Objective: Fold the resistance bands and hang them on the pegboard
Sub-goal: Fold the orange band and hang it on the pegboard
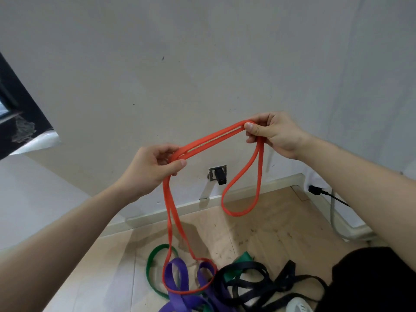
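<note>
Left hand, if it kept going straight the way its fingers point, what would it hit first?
Probably nothing before the right hand: the left hand points along the orange band stretched between them. Depth is unclear.

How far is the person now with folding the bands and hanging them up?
Done: nothing looks hung, and no pegboard is in view. In hand: the orange band is stretched doubled between the left hand and right hand, with loops hanging down from each. Left: the purple band, green band and black bands lie unfolded on the floor.
</note>
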Available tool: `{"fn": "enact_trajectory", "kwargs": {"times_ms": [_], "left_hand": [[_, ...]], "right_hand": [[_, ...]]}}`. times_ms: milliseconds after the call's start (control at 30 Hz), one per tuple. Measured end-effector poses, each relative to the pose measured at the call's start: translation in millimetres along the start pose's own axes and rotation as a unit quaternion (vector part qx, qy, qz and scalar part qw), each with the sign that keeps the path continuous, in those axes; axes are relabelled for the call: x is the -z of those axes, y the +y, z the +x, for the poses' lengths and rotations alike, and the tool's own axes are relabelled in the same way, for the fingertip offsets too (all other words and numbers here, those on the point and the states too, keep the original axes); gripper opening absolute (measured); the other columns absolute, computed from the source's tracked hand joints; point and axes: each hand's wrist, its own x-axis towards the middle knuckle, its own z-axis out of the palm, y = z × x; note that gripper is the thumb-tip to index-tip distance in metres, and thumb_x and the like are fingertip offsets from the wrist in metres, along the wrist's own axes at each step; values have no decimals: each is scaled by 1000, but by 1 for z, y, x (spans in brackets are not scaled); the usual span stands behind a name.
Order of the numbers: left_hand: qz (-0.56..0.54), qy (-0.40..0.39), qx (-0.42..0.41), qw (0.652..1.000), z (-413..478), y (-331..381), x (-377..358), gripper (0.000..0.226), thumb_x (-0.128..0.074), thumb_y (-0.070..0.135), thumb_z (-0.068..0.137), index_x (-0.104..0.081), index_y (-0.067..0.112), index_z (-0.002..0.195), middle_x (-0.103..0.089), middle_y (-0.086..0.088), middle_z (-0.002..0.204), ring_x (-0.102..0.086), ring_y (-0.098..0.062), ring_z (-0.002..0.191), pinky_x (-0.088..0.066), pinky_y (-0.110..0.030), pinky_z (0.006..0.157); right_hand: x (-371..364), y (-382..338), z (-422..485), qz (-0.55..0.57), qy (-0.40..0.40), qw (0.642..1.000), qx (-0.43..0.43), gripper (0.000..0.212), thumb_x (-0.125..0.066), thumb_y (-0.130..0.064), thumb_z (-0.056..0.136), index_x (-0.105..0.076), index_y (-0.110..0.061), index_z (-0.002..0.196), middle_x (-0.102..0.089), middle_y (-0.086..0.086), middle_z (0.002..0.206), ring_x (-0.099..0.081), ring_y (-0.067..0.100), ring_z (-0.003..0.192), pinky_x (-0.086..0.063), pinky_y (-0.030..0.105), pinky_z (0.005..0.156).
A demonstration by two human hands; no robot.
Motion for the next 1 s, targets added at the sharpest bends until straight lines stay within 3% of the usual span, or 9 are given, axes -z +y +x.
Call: {"fn": "enact_trajectory", "kwargs": {"times_ms": [100, 200, 367, 500, 600, 667, 800, 1000], "left_hand": [[3, 6, -18, 1000, 2, 0, 6, 20, -76, 12, 88, -76, 26, 101, -68, 5, 70, -61, -13, 65, -53, -25, 68], [-28, 39, -16, 999, 3, 4, 4, 19, -76, 9, 87, -76, 24, 99, -68, 2, 70, -61, -14, 65, -54, -29, 68], [-96, 57, 0, 994, 4, 13, -6, 20, -71, 2, 89, -74, 16, 102, -71, 13, 73, -64, -9, 68, -59, -23, 70], [-91, 38, -5, 995, 2, 18, -11, 18, -70, 5, 91, -74, 16, 105, -71, 14, 74, -67, -10, 68, -57, -20, 70], [-81, 14, -7, 997, -1, 22, -13, 17, -71, 11, 91, -73, 18, 106, -72, 12, 76, -69, -14, 69, -58, -21, 71], [-65, -7, -9, 998, -4, 23, -16, 18, -72, 15, 89, -73, 19, 107, -74, 9, 82, -70, -15, 71, -58, -22, 71], [-49, -28, -14, 998, -7, 23, -19, 18, -75, 14, 88, -72, 16, 106, -76, -3, 91, -73, -20, 76, -59, -24, 73], [5, -27, 1, 1000, -8, 18, -15, 16, -79, 22, 84, -68, 15, 94, -75, -7, 90, -76, -20, 79, -62, -30, 76]], "right_hand": [[8, 7, 1, 22, 5, 1000, -20, 17, -70, -12, 85, -72, -3, 99, -67, 7, 80, -67, 20, 72, -60, 27, 76], [10, 17, -1, -10, -23, 998, -56, 22, -67, -5, 90, -67, 6, 110, -67, 10, 84, -66, 21, 78, -60, 27, 79], [4, 35, -9, -157, -164, 968, -104, 17, -71, -8, 89, -70, -5, 106, -71, 8, 84, -67, 21, 83, -55, 34, 88], [-25, 34, -20, -200, -258, 937, -127, 26, -71, -3, 89, -68, -2, 115, -73, -2, 83, -68, 14, 80, -56, 25, 81], [-50, 24, -22, -166, -247, 950, -93, 27, -74, -9, 89, -69, -5, 115, -72, 24, 104, -69, 29, 91, -57, 45, 95], [-65, 12, -22, -132, -222, 964, -58, 24, -75, -15, 88, -70, -10, 110, -71, 25, 102, -71, 34, 92, -56, 53, 94], [-82, -12, -27, -151, -188, 970, 15, 14, -68, -13, 94, -69, -6, 106, -71, 3, 78, -71, 13, 73, -56, 21, 69], [-90, -21, -31, -271, -146, 948, 77, 15, -68, -22, 94, -72, -11, 103, -69, 0, 76, -66, 6, 66, -56, 19, 65]]}}
